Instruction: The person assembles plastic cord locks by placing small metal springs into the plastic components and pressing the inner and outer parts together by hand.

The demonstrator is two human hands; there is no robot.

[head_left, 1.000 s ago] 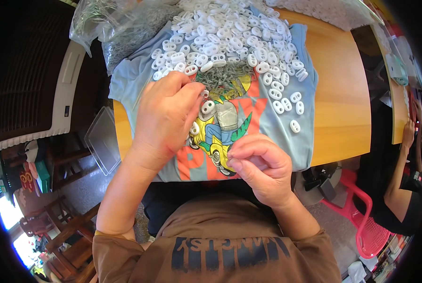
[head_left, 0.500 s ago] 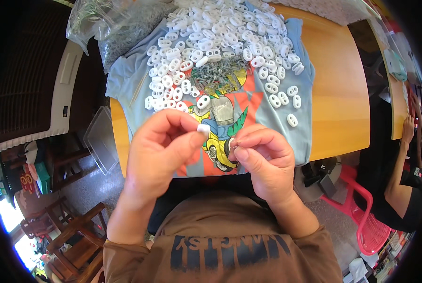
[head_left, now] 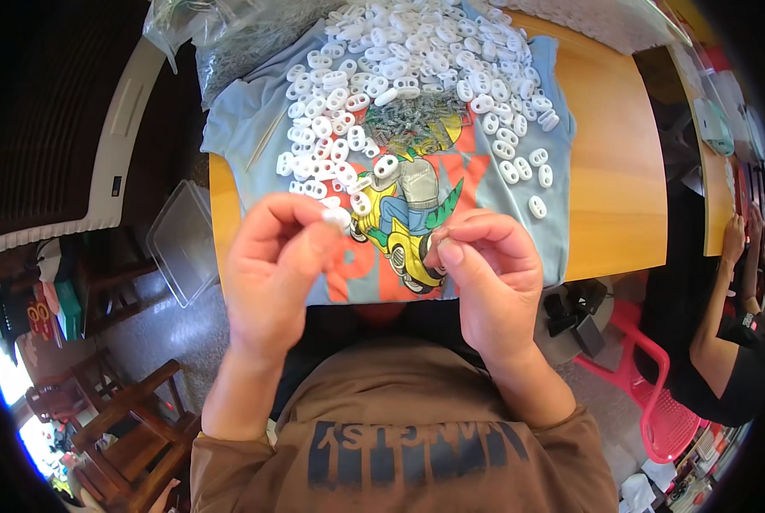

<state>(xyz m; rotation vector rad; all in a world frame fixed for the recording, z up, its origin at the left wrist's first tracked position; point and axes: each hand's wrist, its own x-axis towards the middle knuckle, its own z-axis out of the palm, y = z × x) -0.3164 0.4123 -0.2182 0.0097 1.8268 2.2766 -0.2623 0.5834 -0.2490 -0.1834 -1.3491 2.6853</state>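
My left hand [head_left: 271, 269] pinches a white plastic oval piece [head_left: 336, 219] between thumb and fingertips, at the near edge of a scatter of similar two-holed cord-lock pieces [head_left: 335, 101]. One loose piece [head_left: 359, 203] lies just beyond those fingertips. To the right, my right hand [head_left: 498, 265] is closed in a pinch above the printed scooter picture. Something small and dark shows at its fingertips, too small to make out. Beyond both hands, a heap of small metal springs [head_left: 412, 120] lies among the white pieces on a light blue shirt [head_left: 532, 248].
The shirt covers part of a wooden table [head_left: 613, 171]. Clear plastic bags [head_left: 254, 51] stand at the far left. A clear plastic tray [head_left: 182, 244] is left of the table. A pink chair [head_left: 656, 385] and another person's arm [head_left: 716, 308] are at the right.
My left hand has drawn left, away from the right hand, with the white piece in its fingers. My right hand keeps its pinch, slightly higher. The whole view has shifted a little.
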